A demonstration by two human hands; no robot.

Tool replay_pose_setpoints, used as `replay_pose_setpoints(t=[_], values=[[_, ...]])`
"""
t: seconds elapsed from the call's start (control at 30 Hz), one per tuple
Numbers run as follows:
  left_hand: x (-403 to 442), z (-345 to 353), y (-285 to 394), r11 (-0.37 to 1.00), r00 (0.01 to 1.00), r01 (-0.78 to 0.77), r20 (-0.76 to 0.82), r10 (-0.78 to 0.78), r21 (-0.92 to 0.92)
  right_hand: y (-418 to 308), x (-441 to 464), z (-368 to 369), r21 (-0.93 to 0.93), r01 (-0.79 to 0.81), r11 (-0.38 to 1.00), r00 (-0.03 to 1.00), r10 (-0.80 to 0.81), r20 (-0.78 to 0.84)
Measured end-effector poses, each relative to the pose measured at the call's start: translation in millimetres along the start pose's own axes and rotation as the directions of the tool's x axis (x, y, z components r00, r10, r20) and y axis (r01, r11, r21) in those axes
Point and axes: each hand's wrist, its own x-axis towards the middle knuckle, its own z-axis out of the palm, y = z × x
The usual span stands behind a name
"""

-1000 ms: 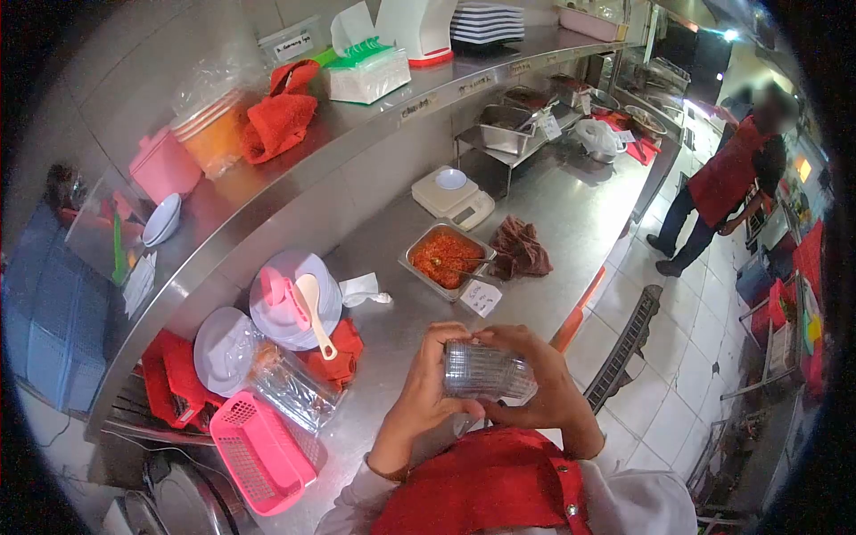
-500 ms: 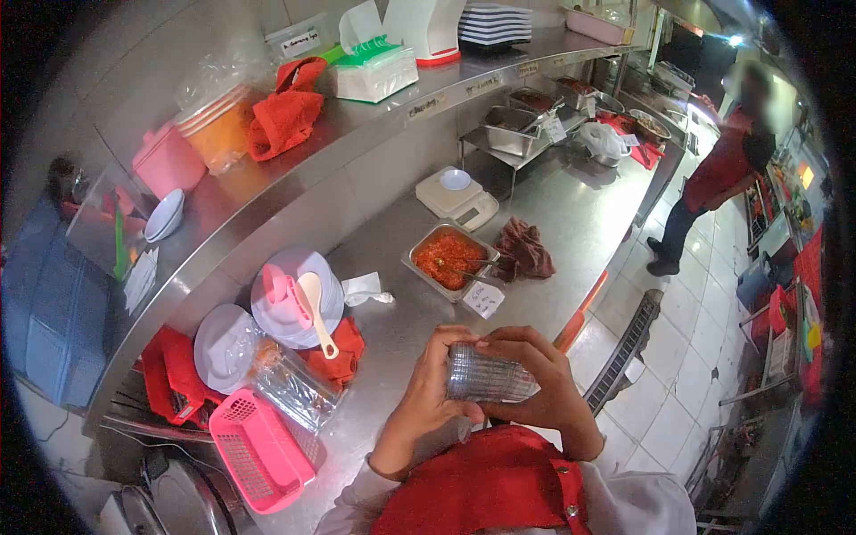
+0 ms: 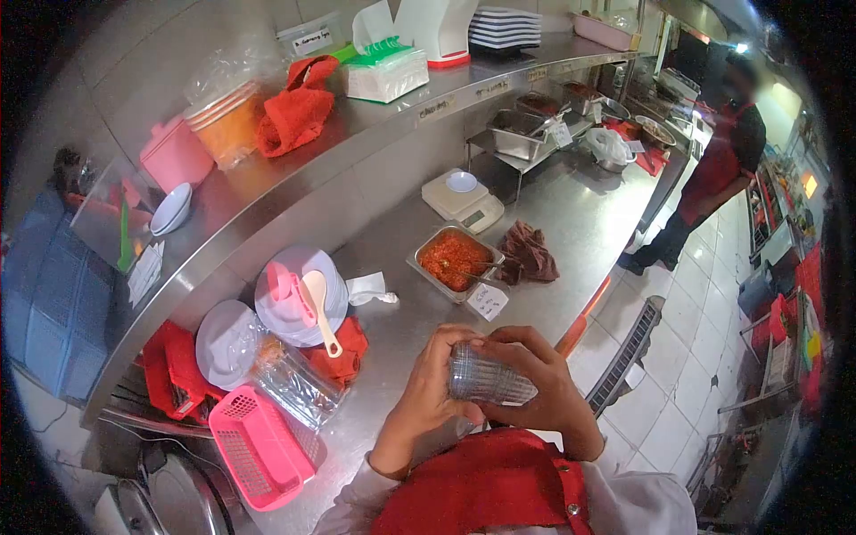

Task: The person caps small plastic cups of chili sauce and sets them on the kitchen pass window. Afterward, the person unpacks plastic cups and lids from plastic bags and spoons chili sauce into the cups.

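Observation:
Close to my chest I hold a ribbed, see-through stack of nested clear plastic cups (image 3: 489,378), lying on its side. My left hand (image 3: 426,392) wraps round its left end, and my right hand (image 3: 555,392) curves over its top and right side. Whether they are cups or lids is hard to make out. Beyond my hands on the steel table stands a metal pan of red chili sauce (image 3: 453,258) with a spoon in it. A handwritten label (image 3: 488,301) leans at its near corner, and a crumpled brown cloth (image 3: 529,251) lies to its right.
Left on the table (image 3: 392,348) are a pink basket (image 3: 259,450), stacked plates (image 3: 334,299), a spatula (image 3: 318,312) and a plastic-wrapped pack (image 3: 299,383). A scale (image 3: 462,203) stands behind the pan. A steel shelf (image 3: 374,129) overhangs the back. A co-worker (image 3: 713,169) stands at right.
My hands keep their grip on the stack, which has turned slightly. The co-worker has shifted a little toward the table. The view has moved slightly.

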Motion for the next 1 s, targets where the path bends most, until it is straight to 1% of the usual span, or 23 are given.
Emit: replay_pose_setpoints(t=[0.1, 0.17, 0.27, 0.33, 0.5, 0.53, 0.6, 0.73, 0.8, 0.93, 1.0], values=[[0.3, 0.6, -1.2, 1.0, 1.0, -0.009, -0.01, 0.009, -0.018, -1.7, 0.9, -0.2, -0.001, -0.02, 1.0, 1.0, 0.02, -0.002], [0.2, 0.6, -2.9, 0.999, 1.0, -0.02, -0.018, 0.02, -0.033, 0.2, 1.7, 0.3, 0.005, -0.006, 1.0, 1.0, 0.006, -0.01], [-1.0, 0.4, -4.3, 1.0, 1.0, -0.021, -0.004, 0.021, 0.007, 3.2, 0.9, 1.3, 0.023, -0.006, 1.0, 1.0, 0.007, -0.023], [-1.5, 0.8, -2.8, 0.999, 1.0, 0.03, -0.003, -0.03, -0.042, 5.1, -0.5, 2.0, 0.035, -0.019, 0.999, 0.999, 0.02, -0.028], [1.4, -2.2, 1.5, 1.0, 0.999, 0.029, 0.019, -0.029, -0.001, 5.9, -0.9, 1.0, 0.019, -0.061, 0.998, 0.998, 0.061, -0.002], [1.6, -2.4, 2.3, 0.999, 0.999, 0.034, 0.02, -0.034, -0.002, 4.9, 0.0, 0.4, 0.02, -0.061, 0.998, 0.998, 0.061, -0.002], [1.6, -2.9, 1.5, 1.0, 0.999, 0.03, 0.019, -0.03, 0.005, 2.9, 2.2, -0.7, -0.038, -0.037, 0.999, 0.999, 0.038, 0.029], [1.2, -2.1, 1.5, 0.999, 0.999, 0.038, 0.012, -0.038, -0.005, 2.3, 3.3, -1.3, -0.045, -0.034, 0.998, 0.999, 0.036, 0.041], [0.8, -1.2, 0.6, 1.0, 1.0, 0.023, 0.007, -0.023, 0.021, 3.2, 3.4, -1.4, -0.039, -0.006, 0.999, 1.0, 0.007, 0.026], [1.6, -0.9, 1.7, 0.998, 1.0, -0.009, 0.017, 0.008, 0.064, 4.3, 1.4, -2.1, -0.017, -0.006, 1.0, 1.0, 0.006, 0.017], [0.3, 0.2, -0.7, 0.999, 1.0, -0.007, 0.002, 0.007, 0.049, 4.1, 0.4, -3.0, 0.03, -0.036, 0.999, 0.999, 0.035, 0.021]])
